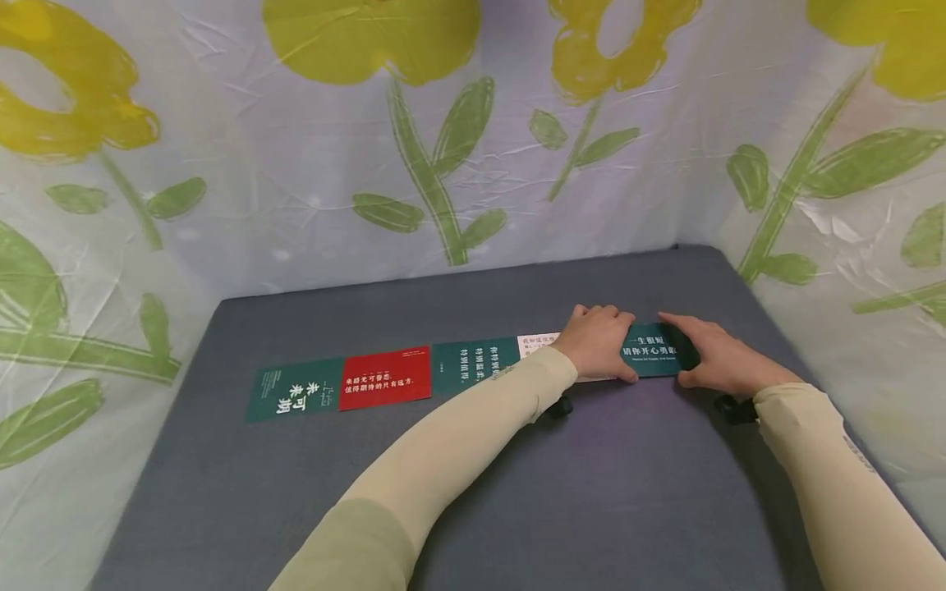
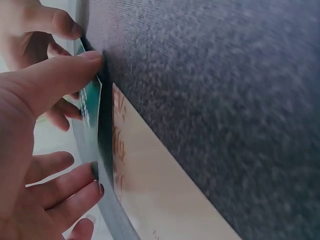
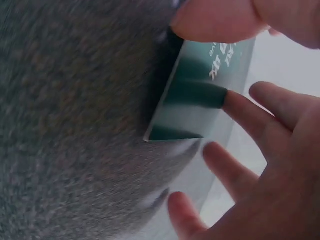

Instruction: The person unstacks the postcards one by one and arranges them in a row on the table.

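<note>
A row of printed cards lies across the grey table. At its right end is a dark green card [image 1: 650, 351] with white lettering, held by both hands. My left hand [image 1: 597, 341] spans the card's left part, thumb on the near edge and fingers at the far edge. My right hand [image 1: 720, 355] grips the right part likewise, with its thumb [image 3: 220, 22] on the near edge. Beside the left hand, partly covered by it, is a white card [image 1: 534, 341] with red print; in the left wrist view a narrow dark gap separates it from the green card [image 2: 91, 107].
Leftward in the row come another green card [image 1: 461, 365], a red card [image 1: 386, 379] and a further green card [image 1: 294, 392] at the left end. The grey table [image 1: 591, 492] is bordered by a white curtain [image 1: 296, 205] with yellow flowers.
</note>
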Demonstrator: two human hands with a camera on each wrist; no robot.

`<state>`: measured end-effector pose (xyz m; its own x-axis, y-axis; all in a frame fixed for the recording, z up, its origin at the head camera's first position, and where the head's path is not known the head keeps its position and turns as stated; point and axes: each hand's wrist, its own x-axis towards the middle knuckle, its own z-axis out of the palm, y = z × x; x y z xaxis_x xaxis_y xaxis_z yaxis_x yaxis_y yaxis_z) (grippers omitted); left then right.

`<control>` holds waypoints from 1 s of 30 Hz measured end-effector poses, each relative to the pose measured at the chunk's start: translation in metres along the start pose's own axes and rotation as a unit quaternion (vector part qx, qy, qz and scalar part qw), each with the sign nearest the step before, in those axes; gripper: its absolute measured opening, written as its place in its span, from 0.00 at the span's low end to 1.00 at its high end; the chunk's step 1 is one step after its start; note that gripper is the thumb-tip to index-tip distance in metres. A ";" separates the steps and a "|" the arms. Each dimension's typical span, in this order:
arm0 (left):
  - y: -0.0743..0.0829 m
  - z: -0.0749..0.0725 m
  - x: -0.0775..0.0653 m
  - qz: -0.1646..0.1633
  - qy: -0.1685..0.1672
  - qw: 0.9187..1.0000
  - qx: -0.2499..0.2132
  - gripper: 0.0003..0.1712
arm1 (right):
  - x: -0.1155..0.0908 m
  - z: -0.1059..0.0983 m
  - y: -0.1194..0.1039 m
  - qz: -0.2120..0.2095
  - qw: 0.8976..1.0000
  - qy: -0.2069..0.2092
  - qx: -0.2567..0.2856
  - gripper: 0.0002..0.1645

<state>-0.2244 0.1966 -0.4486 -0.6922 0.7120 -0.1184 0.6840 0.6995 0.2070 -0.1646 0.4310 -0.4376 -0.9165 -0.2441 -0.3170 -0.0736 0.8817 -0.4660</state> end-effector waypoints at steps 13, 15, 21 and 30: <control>0.007 0.001 0.003 -0.020 -0.018 1.000 -0.009 0.56 | 0.001 -0.008 0.002 -0.002 1.000 -0.011 0.005 0.65; 0.009 0.000 0.002 -0.017 -0.018 1.000 -0.008 0.56 | -0.002 -0.007 0.001 -0.002 1.000 -0.008 0.005 0.65; 0.007 0.000 -0.002 -0.014 -0.015 1.000 -0.012 0.55 | -0.004 -0.004 -0.001 -0.005 1.000 0.000 0.009 0.64; 0.000 0.003 -0.015 0.001 0.008 1.000 -0.007 0.59 | 0.002 0.009 0.002 -0.005 1.000 0.008 0.013 0.65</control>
<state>-0.2128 0.1861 -0.4498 -0.6942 0.7124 -0.1030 0.6824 0.6968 0.2208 -0.1628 0.4288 -0.4460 -0.9219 -0.2462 -0.2992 -0.0729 0.8686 -0.4902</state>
